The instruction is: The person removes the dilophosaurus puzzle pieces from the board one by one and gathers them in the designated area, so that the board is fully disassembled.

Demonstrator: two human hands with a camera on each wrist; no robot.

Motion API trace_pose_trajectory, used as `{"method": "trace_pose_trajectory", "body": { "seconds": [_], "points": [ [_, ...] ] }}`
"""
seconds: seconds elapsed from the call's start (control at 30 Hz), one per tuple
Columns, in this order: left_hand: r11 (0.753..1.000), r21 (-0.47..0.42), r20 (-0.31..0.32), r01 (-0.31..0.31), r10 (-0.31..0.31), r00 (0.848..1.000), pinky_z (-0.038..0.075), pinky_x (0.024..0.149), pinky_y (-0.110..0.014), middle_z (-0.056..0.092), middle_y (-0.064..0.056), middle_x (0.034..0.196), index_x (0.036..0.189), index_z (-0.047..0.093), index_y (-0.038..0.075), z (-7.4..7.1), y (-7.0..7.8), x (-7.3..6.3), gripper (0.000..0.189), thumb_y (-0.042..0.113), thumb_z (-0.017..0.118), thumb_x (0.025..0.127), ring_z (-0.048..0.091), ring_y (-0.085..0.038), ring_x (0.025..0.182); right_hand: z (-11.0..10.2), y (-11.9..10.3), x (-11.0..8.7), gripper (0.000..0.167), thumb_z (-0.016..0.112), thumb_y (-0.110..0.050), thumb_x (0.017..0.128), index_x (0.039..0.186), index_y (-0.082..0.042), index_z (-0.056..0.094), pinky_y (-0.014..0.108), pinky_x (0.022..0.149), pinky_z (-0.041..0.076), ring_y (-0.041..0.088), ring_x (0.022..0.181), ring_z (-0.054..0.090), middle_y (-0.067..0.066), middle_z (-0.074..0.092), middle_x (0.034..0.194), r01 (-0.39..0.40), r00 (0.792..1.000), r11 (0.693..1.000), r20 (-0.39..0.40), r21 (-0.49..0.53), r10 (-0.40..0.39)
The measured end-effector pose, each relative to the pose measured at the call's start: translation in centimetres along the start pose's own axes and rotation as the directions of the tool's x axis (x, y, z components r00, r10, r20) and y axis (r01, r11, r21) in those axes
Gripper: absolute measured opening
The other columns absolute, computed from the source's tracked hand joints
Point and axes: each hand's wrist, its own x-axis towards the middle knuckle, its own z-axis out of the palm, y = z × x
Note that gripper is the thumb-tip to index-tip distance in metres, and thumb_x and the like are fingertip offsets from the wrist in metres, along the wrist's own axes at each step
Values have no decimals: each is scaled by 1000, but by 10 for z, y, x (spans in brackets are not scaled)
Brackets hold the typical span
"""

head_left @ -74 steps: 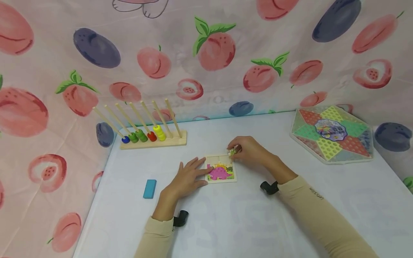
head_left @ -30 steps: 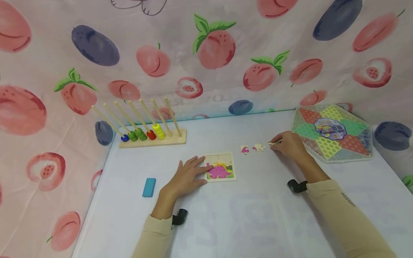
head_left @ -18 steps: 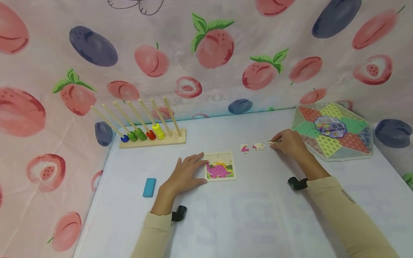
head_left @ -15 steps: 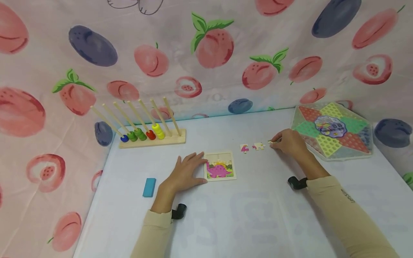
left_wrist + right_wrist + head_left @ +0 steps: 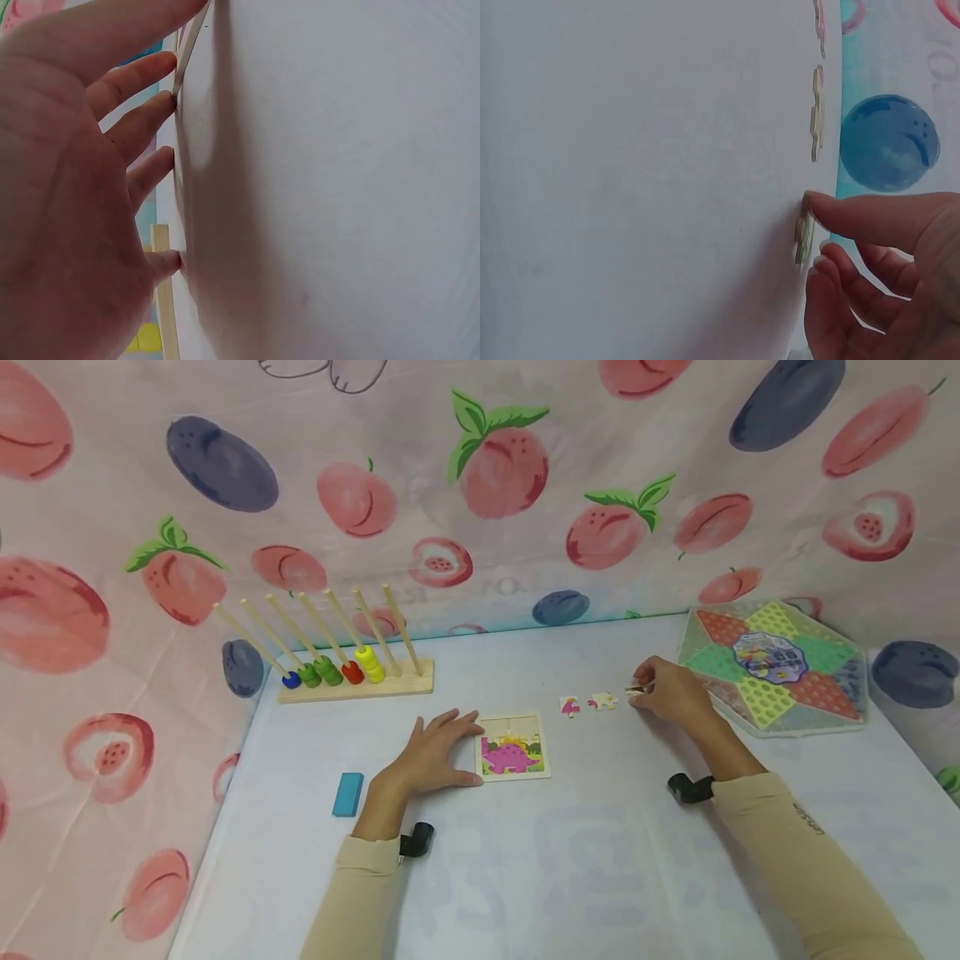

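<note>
A small wooden jigsaw puzzle [image 5: 512, 756] with a pink dinosaur lies in a pale frame at mid-table; bare wood shows along its top. My left hand [image 5: 427, 760] is at its left side, fingers spread, thumb at the lower corner and index finger near the upper one. In the left wrist view, fingertips [image 5: 165, 101] meet the frame's edge [image 5: 189, 52]. Farther right, my right hand [image 5: 671, 692] is over a loose puzzle piece [image 5: 804, 232] on the table. Its thumb touches one end of the piece, while the index finger is raised apart from the thumb.
Two more loose pieces, a pink one [image 5: 570, 706] and a pale one [image 5: 602, 702], lie in a row left of my right hand. A peg abacus [image 5: 356, 689] stands back left, a blue block [image 5: 347, 794] lies left, and a hexagonal star-patterned game box [image 5: 772, 668] sits back right.
My right hand carried pieces from the frame's upper right corner to the right, leaving them in a row; its index finger has just lifted. My left fingers drew back from the picture to the frame's edge.
</note>
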Motion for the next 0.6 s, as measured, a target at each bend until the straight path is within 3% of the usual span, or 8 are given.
{"method": "trace_pose_trajectory", "body": {
  "seconds": [0.33,0.6],
  "points": [
    [1000,9,-11,-7,7,1000,1,126,-71,37,4,167,142,59,26,0,-2,1,70,44,84,80,22,-29,160,3,-4,0,41,77,-13,88,122,0,58,43,82,49,33,98,60,21,65,111,-1,1000,1000,-27,25,1],
    [1000,5,-12,-1,1,1000,0,126,-70,37,4,167,142,59,26,1,-2,0,69,42,85,81,21,-29,160,0,-9,-2,32,76,-16,89,115,-3,63,34,74,48,32,98,63,19,69,110,24,1000,1000,-6,19,-24]
  ]
}}
